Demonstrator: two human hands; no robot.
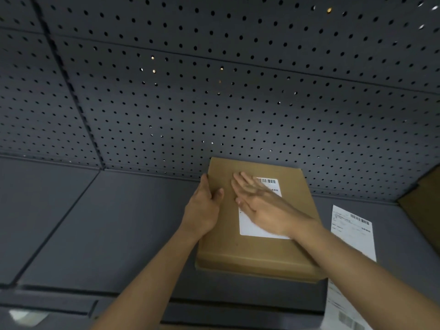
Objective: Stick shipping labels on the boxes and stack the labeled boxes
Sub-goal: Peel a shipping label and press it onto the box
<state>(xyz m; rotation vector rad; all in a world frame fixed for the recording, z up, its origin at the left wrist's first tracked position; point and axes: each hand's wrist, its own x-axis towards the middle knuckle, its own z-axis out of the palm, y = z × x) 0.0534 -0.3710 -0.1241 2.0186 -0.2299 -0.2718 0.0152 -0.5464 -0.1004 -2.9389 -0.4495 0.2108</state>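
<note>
**Grey pegboard bay, one box on the worktop, label under the palm**

Background is a dark perforated pegboard (238,91). Below it is a grey worktop (119,222).

- The box (257,256) lies flat near the back wall. It is shallow brown cardboard with a white label (252,227) on its top face.
- The left hand (204,206) has its grip on the box's left edge, thumb over the top.
- The right hand (259,206) has no grip. It lies flat on the label with fingers straight.

Handling, my read: light, stiff enough to lift by opposite long edges. The top panel may flex under hard pressure, and the plain cardboard isn't slippery. Take the sides and keep off the label face.

Unclear:
- The right hand is motion-blurred and covers the middle of the label, so its adhesion and edges can't be checked.
- Print on the label and on the loose sheet (352,229) to the right is unreadable.
- A cardboard piece (423,206) is cut off at the right edge, so I can't tell whether it's a box.
- A white object (26,315) bottom left is too blurred to identify.
</note>
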